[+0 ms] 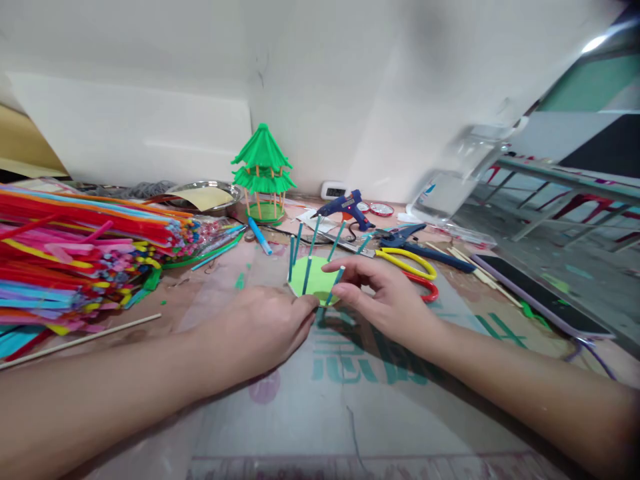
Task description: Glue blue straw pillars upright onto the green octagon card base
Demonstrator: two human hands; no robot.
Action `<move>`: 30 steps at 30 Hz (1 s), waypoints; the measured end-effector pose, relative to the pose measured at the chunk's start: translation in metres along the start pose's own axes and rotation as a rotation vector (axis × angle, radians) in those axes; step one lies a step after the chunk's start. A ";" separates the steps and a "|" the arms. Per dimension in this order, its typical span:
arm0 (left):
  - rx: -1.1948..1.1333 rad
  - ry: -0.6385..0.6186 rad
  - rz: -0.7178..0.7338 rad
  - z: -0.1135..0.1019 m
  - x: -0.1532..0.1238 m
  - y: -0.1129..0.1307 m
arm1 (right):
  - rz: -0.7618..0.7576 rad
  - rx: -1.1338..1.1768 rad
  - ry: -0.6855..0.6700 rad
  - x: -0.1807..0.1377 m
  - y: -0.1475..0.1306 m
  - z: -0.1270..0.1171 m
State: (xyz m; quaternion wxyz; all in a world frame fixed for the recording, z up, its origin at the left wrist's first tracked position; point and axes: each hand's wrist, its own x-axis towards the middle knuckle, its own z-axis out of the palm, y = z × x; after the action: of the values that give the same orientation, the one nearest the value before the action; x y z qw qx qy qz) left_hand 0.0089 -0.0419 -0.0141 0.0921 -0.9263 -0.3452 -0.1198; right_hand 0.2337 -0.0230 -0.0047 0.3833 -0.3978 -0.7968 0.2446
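Note:
A light green disc [320, 275] with several upright blue-teal sticks standing around its rim is between my hands. My left hand [265, 323] is closed on the disc's near left edge, thumb on top and fingers curled underneath. My right hand [377, 290] reaches in from the right, its thumb and index finger apart in a C shape around the front right stick [337, 283]. The thumb appears to touch this stick; a gap shows below the index finger. Behind stands a green two-tiered pavilion model [263, 170] with tan posts.
Bundles of coloured pipe cleaners [75, 260] lie at left, beside a thin wooden stick [100, 337]. A blue hot glue gun [345, 208], yellow-handled scissors [410, 260], blue-handled cutters [425, 248] and a phone [537, 293] lie behind and right. A clear plastic jug [455, 177] stands against the wall.

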 end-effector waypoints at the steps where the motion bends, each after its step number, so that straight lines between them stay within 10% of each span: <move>1: 0.006 0.019 0.008 0.001 0.000 -0.001 | -0.004 -0.003 -0.003 0.000 0.001 0.001; 30: 0.004 0.017 0.021 0.002 -0.001 -0.002 | -0.069 -0.022 -0.023 -0.001 0.002 0.006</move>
State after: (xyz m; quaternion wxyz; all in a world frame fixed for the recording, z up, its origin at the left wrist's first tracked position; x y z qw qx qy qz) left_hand 0.0072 -0.0407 -0.0165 0.0981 -0.9286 -0.3348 -0.1262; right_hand 0.2301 -0.0232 -0.0097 0.3781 -0.3717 -0.8169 0.2272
